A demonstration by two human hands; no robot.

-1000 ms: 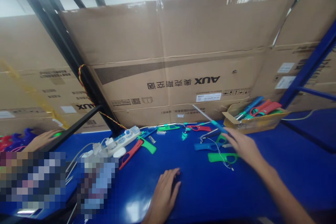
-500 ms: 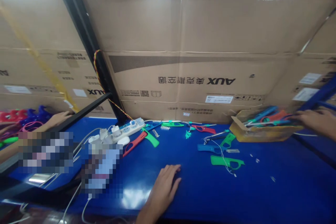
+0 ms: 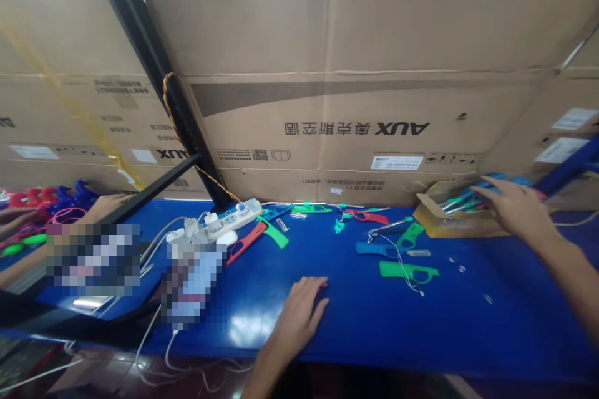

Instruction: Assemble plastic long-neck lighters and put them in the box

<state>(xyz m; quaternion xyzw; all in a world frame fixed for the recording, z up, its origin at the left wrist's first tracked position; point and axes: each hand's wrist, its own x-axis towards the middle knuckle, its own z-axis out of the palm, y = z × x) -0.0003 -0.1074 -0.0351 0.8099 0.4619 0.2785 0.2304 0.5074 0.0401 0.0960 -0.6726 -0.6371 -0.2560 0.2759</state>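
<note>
In soft, moderate light, we see pale glare [image 3: 244, 325] on the blue tabletop [image 3: 355, 324], nearer us than the white power strip [image 3: 230, 221], and pixelated blocks [image 3: 194, 287] at its near left. Farther left, yellow tape [image 3: 72, 103] looks hazy; well right, our right hand [image 3: 519, 209] looks slightly blurred.

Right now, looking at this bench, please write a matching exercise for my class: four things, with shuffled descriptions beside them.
1. Wearer's left hand
2. Wearer's right hand
3. Power strip
4. Twisted wire

A. Red and yellow, along the black post
B. At the open carton
C. White, with plugs in it
D. Near the front edge of the blue table

Pairs: 1-D, 2-B, 3-C, 4-A
</note>
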